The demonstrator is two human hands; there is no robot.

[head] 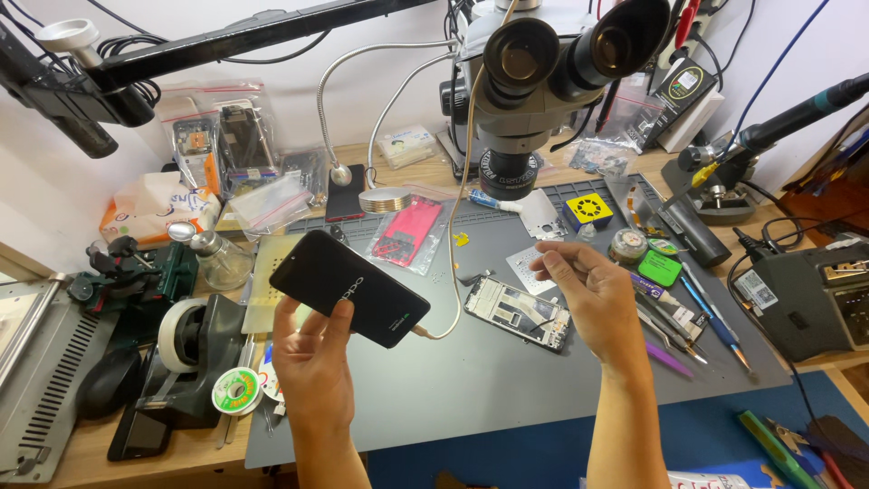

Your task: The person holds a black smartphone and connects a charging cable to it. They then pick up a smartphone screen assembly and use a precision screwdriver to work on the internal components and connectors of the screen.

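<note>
L hand [312,358] upright, fingers round black phone [348,287]; R hand [588,294] raised, fingers loose, empty.

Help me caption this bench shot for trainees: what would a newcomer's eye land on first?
Probably the black phone held up in the left hand, a pale cable plugged into its end. Above it looms the grey stereo microscope at top centre. The right hand hovers empty over an opened phone frame on the grey mat.
</note>
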